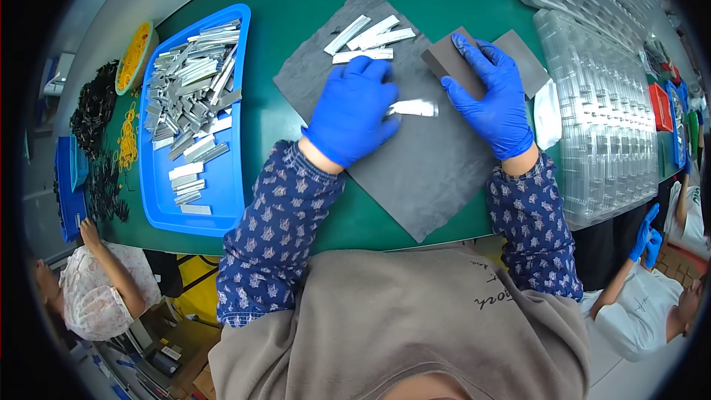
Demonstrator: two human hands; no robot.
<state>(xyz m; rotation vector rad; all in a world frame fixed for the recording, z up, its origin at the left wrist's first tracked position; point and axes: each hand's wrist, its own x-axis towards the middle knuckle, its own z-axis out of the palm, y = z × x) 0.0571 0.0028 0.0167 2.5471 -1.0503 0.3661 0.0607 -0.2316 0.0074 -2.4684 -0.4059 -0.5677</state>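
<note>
Blue-gloved right hand [489, 100] grips a grey block [446, 59] at the edge of the dark mat [426, 178]; mid-mat, the left hand [352, 112] curls by a metal strip [417, 108], hold unclear.

Near cloth [424, 192] free; blue tray [222, 196] left, plastic trays [598, 115] right.

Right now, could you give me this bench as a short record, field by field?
Left hand: blue glove, beside a metal strip, grip unclear
Right hand: blue glove, gripping a grey-brown block
Dark mat: under both hands, loose strips near its far corner
Blue tray: left, heaped with metal pieces
Clear plastic trays: right of the mat
</note>
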